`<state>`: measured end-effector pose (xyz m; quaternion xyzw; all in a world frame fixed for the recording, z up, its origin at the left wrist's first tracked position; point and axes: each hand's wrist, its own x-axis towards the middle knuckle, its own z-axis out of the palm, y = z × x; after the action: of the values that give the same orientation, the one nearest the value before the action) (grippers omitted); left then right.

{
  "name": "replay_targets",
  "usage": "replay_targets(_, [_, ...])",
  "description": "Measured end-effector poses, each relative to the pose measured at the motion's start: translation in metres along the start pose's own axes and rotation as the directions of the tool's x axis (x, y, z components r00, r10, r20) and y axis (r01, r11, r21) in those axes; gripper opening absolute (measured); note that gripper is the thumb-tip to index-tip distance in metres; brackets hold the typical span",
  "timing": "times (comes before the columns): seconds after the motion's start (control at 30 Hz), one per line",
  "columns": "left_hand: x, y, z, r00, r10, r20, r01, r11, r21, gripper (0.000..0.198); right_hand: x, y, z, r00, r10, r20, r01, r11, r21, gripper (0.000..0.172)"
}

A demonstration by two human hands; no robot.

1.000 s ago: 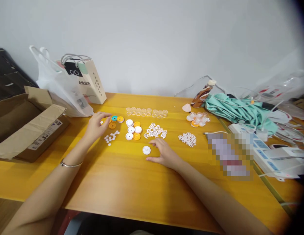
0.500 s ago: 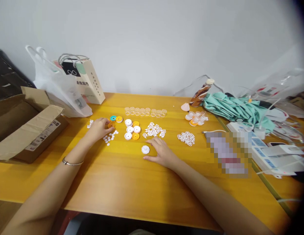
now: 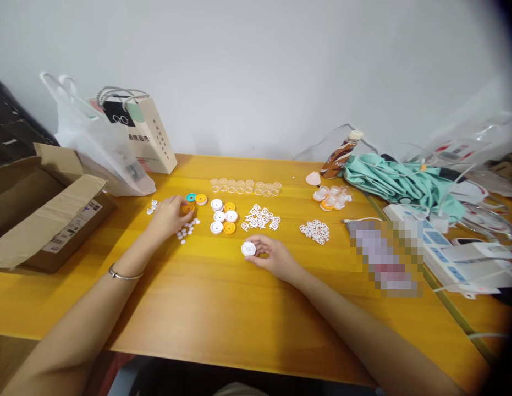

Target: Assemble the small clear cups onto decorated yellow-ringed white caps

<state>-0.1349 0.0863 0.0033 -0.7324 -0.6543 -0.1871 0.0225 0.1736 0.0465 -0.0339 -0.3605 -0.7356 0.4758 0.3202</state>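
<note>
My right hand (image 3: 275, 257) grips a white round plastic piece (image 3: 248, 249) between thumb and fingers, its inner side tilted toward me. Over on the left, my left hand (image 3: 169, 217) has its fingers around an orange round cap (image 3: 187, 208). A teal cap (image 3: 191, 197) and a yellow-orange cap (image 3: 201, 199) lie just beyond that hand. Small white discs (image 3: 184, 233) are scattered beneath its fingers. Between my hands stand two columns of white caps (image 3: 216, 227) and orange caps (image 3: 230, 227). Behind my right hand lies a heap of white openwork pieces (image 3: 259, 216).
Clear cups (image 3: 240, 187) line the back. A second openwork pile (image 3: 314, 231), bagged caps (image 3: 332, 198), a brown bottle (image 3: 340, 157) and a power strip (image 3: 439, 253) are on the right. An open cardboard box (image 3: 74, 231) and bags (image 3: 111, 148) occupy the left.
My right hand has closed on the white round piece, which now tilts and sits slightly farther right. My left hand stays almost in place at the orange cap.
</note>
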Motion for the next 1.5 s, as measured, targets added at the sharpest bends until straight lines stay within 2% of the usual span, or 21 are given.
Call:
replay_targets(0.07, [-0.003, 0.011, -0.010, 0.999, 0.009, -0.051, -0.016, 0.991, -0.131, 0.029, 0.001, -0.001, 0.001, 0.994, 0.105, 0.009, -0.105, 0.985, 0.138, 0.037])
replay_targets(0.13, [-0.009, 0.028, -0.019, 0.999, 0.028, -0.041, -0.041, 0.935, -0.353, 0.039, 0.001, -0.004, 0.001, 0.982, 0.191, 0.018, -0.189, 0.953, 0.238, 0.041])
replay_targets(0.2, [-0.016, 0.049, -0.026, 0.995, 0.095, 0.031, -0.057, 0.799, -0.599, 0.047, 0.001, -0.008, 0.001, 0.969, 0.247, 0.021, -0.242, 0.922, 0.303, 0.044])
replay_targets(0.27, [-0.024, 0.068, -0.027, 0.980, 0.176, 0.094, -0.038, 0.629, -0.776, 0.050, -0.001, -0.015, 0.001, 0.960, 0.277, 0.023, -0.268, 0.900, 0.342, 0.044])
replay_targets(0.37, [-0.036, 0.089, -0.021, 0.936, 0.283, 0.210, 0.057, 0.467, -0.883, 0.037, -0.004, -0.025, 0.002, 0.956, 0.289, 0.037, -0.281, 0.881, 0.380, 0.045])
replay_targets(0.43, [-0.040, 0.095, -0.016, 0.914, 0.322, 0.249, 0.088, 0.441, -0.893, 0.028, -0.005, -0.030, 0.003, 0.958, 0.284, 0.043, -0.278, 0.878, 0.391, 0.045])
replay_targets(0.5, [-0.041, 0.092, -0.013, 0.919, 0.325, 0.225, 0.033, 0.504, -0.863, 0.026, -0.006, -0.031, 0.003, 0.959, 0.281, 0.035, -0.272, 0.880, 0.389, 0.047])
replay_targets(0.6, [-0.031, 0.073, -0.014, 0.967, 0.230, 0.106, -0.100, 0.731, -0.675, 0.030, -0.005, -0.026, 0.003, 0.954, 0.299, -0.013, -0.275, 0.892, 0.358, 0.047])
replay_targets(0.67, [-0.021, 0.053, -0.015, 0.992, 0.121, 0.038, -0.086, 0.862, -0.499, 0.033, -0.003, -0.020, 0.002, 0.950, 0.307, -0.050, -0.275, 0.904, 0.327, 0.047])
replay_targets(0.7, [-0.015, 0.042, -0.015, 0.996, 0.078, 0.037, -0.054, 0.897, -0.438, 0.035, -0.002, -0.017, 0.001, 0.950, 0.304, -0.063, -0.271, 0.910, 0.314, 0.046])
replay_targets(0.83, [0.002, 0.005, -0.009, 0.995, -0.056, 0.085, 0.072, 0.978, -0.193, 0.040, 0.000, -0.006, 0.001, 0.956, 0.280, -0.086, -0.245, 0.925, 0.292, 0.045])
replay_targets(0.97, [0.007, -0.009, 0.002, 0.980, -0.099, 0.174, 0.110, 0.992, -0.054, 0.035, 0.001, -0.001, 0.003, 0.958, 0.272, -0.091, -0.236, 0.929, 0.286, 0.044])
replay_targets(1.1, [0.009, -0.004, 0.004, 0.991, -0.016, 0.134, 0.016, 1.000, -0.001, 0.035, 0.001, 0.002, 0.003, 0.956, 0.279, -0.087, -0.243, 0.925, 0.292, 0.047])
replay_targets(1.2, [0.015, 0.012, -0.002, 0.982, 0.170, 0.079, -0.168, 0.985, -0.034, 0.035, 0.002, 0.002, 0.002, 0.959, 0.276, -0.073, -0.243, 0.923, 0.300, 0.048])
replay_targets(1.27, [0.022, 0.025, -0.006, 0.938, 0.328, 0.111, -0.317, 0.942, -0.111, 0.035, 0.002, 0.002, 0.001, 0.961, 0.268, -0.073, -0.235, 0.925, 0.298, 0.048])
replay_targets(1.33, [0.030, 0.038, -0.008, 0.884, 0.438, 0.161, -0.412, 0.895, -0.171, 0.034, 0.001, 0.002, 0.001, 0.963, 0.260, -0.074, -0.229, 0.929, 0.290, 0.048])
replay_targets(1.5, [0.034, 0.066, -0.012, 0.812, 0.538, 0.226, -0.491, 0.839, -0.233, 0.023, 0.000, 0.000, 0.002, 0.967, 0.246, -0.067, -0.219, 0.934, 0.281, 0.047])
